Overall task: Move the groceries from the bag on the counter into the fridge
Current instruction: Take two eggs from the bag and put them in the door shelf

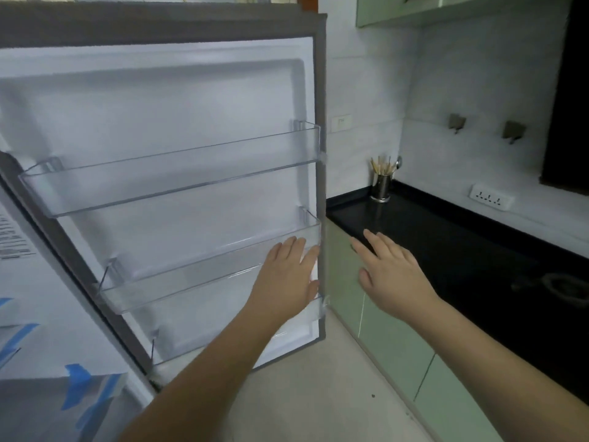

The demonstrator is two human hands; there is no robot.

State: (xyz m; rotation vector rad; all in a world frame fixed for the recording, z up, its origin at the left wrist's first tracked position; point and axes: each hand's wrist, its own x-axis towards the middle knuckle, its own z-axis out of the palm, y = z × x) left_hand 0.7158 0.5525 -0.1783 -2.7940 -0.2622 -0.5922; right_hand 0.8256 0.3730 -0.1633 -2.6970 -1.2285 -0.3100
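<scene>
**Fridge door stands open, both hands flat and holding nothing**

Head view. The fridge door point(178, 129) fills the frame from 9 to 12 o'clock, swung wide so its white inner face is toward the camera. Three clear door shelves run across it: the top shelf point(172, 173), the middle shelf point(210, 266) and, at about 6 o'clock, a lower shelf point(287, 333) partly hidden behind the left forearm. All three slope up toward the right, their long axes running roughly from 8 to 2 o'clock. Nothing can be seen in them. The door's grey edge point(322, 186) stands upright at centre frame, between the hands and the surface.

At 3 o'clock lies the black surface point(446, 250), with pale green cabinet fronts point(395, 339) beneath it. A metal utensil holder point(381, 186) stands at the surface's far corner, holding sticks and a spoon. A white socket strip point(490, 196) sits on the wall above the surface, near two wall hooks point(457, 122).

The left hand point(290, 275) has its grip apart, fingers straight, lying against the right end of the middle shelf. The right hand point(392, 272) is also spread, empty, beside the door edge and over the front of the surface.

No grocery bag shows in this view.
</scene>
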